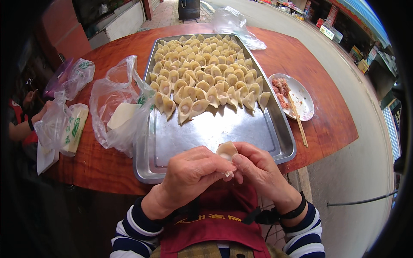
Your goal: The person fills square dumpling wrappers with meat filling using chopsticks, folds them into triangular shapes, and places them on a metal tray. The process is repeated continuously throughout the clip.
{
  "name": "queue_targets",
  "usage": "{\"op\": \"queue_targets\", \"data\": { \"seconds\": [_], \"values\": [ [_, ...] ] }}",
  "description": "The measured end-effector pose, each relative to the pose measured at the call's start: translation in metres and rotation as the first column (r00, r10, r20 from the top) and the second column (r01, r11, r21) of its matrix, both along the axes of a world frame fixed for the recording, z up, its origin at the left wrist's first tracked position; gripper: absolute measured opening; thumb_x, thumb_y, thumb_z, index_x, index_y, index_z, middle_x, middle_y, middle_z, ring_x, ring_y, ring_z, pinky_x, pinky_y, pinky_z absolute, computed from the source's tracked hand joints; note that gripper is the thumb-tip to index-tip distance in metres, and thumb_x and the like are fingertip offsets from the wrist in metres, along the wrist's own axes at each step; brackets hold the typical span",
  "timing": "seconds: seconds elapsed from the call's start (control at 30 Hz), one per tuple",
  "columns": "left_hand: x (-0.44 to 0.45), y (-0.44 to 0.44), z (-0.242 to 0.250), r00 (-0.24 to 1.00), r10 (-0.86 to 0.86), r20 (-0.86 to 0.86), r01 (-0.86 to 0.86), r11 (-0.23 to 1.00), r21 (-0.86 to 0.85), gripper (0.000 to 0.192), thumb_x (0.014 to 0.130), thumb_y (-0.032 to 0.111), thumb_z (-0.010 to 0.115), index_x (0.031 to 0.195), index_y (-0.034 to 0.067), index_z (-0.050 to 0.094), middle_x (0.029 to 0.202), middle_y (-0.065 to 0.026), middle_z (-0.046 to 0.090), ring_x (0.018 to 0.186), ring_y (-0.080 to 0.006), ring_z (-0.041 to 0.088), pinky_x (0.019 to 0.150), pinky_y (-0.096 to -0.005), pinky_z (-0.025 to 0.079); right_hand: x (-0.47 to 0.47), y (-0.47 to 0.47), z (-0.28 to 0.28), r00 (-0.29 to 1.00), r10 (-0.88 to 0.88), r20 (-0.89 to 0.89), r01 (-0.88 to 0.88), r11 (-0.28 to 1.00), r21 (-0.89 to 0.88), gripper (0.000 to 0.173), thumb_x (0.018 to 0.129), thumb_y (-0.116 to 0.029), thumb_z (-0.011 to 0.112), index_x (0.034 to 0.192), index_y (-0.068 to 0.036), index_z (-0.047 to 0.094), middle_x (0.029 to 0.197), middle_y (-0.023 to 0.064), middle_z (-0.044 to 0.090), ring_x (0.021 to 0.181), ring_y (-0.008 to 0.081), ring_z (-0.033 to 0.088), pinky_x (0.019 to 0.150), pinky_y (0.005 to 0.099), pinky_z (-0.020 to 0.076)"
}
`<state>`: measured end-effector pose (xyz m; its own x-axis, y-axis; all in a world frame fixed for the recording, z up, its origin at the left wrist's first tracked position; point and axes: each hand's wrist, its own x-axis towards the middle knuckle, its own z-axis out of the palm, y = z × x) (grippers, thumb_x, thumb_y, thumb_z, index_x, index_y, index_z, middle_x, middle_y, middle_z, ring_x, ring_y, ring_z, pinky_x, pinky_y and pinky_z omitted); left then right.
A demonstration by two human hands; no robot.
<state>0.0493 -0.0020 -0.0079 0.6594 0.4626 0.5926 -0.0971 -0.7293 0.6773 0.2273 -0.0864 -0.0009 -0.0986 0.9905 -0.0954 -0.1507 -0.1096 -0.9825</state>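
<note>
Both hands meet over the near edge of a metal tray (213, 135), pinching one folded wonton (226, 150) between them. My left hand (196, 171) grips its lower edge with thumb and forefinger. On the other side, my right hand (259, 166) has its thumb pressed against the wrapper. Rows of folded wontons (200, 71) fill the far part of the tray, their pointed tips upward. To the right, a white plate (305, 100) holds raw minced meat (281, 88). Wooden chopsticks (297, 119) lean on its rim. Square wrappers (122, 115) lie inside an open plastic bag (106, 93) at the left.
The wooden table (326, 109) has a curved-looking right edge beside a street. Another packet of wrappers (75, 129) lies further left, near a co-worker's arm (22, 130). A crumpled clear bag (237, 27) sits behind the tray. A black bin (189, 9) stands beyond the table.
</note>
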Motion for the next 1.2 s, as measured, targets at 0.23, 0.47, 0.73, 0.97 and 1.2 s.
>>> {"op": "queue_targets", "data": {
  "seconds": [0.23,0.47,0.73,0.97,1.2],
  "values": [
    [-0.002,0.001,-0.006,0.999,0.038,0.015,-0.039,0.996,0.074,0.016,0.079,0.003,0.072,0.093,0.009,0.069,0.083,-0.0044,0.069,0.076,-0.0220,0.067,0.067,-0.0314,0.052,0.005,0.012,0.001,0.999,0.018,0.032,-0.015,0.994,-0.108,0.026,0.099,-0.015,0.052,0.120,0.000,0.057,0.096,0.0001,0.063,0.080,0.0048,0.058,0.073,0.0194,0.0489],
    [-0.009,0.000,-0.012,0.995,0.100,-0.029,-0.100,0.995,0.014,0.026,0.078,-0.001,0.071,0.101,0.007,0.062,0.085,-0.0058,0.068,0.079,-0.0242,0.067,0.069,-0.0349,0.053,0.003,0.024,0.004,0.992,0.097,0.081,-0.086,0.989,-0.122,0.023,0.098,-0.017,0.057,0.115,-0.001,0.057,0.099,0.0012,0.063,0.086,0.0064,0.059,0.077,0.0227,0.0509],
    [-0.033,0.008,-0.011,0.982,0.171,-0.077,-0.173,0.985,-0.019,0.035,0.075,-0.004,0.072,0.106,0.005,0.059,0.099,-0.0119,0.063,0.082,-0.0300,0.066,0.073,-0.0357,0.054,-0.012,0.068,0.002,0.978,0.147,0.147,-0.137,0.988,-0.075,0.015,0.093,-0.010,0.062,0.101,0.002,0.058,0.092,0.0052,0.063,0.079,0.0099,0.062,0.066,0.0247,0.0523],
    [-0.056,0.011,-0.009,0.928,0.343,-0.143,-0.358,0.928,-0.100,0.043,0.076,-0.001,0.075,0.114,0.004,0.058,0.107,-0.0145,0.058,0.081,-0.0267,0.064,0.072,-0.0344,0.054,-0.033,0.131,-0.004,0.854,0.118,0.506,-0.174,0.983,0.065,0.013,0.091,-0.007,0.063,0.099,0.002,0.057,0.088,0.0041,0.064,0.077,0.0088,0.062,0.069,0.0236,0.0532],
    [-0.064,0.015,-0.016,0.932,0.319,-0.174,-0.341,0.933,-0.114,0.046,0.076,0.003,0.076,0.118,0.003,0.056,0.109,-0.0154,0.058,0.081,-0.0263,0.064,0.073,-0.0343,0.054,-0.055,0.169,-0.019,0.580,-0.181,0.794,-0.248,0.889,0.384,0.011,0.083,-0.007,0.061,0.090,0.001,0.062,0.083,0.0203,0.066,0.081,0.0351,0.065,0.070,0.0421,0.0504]
  ]
}}
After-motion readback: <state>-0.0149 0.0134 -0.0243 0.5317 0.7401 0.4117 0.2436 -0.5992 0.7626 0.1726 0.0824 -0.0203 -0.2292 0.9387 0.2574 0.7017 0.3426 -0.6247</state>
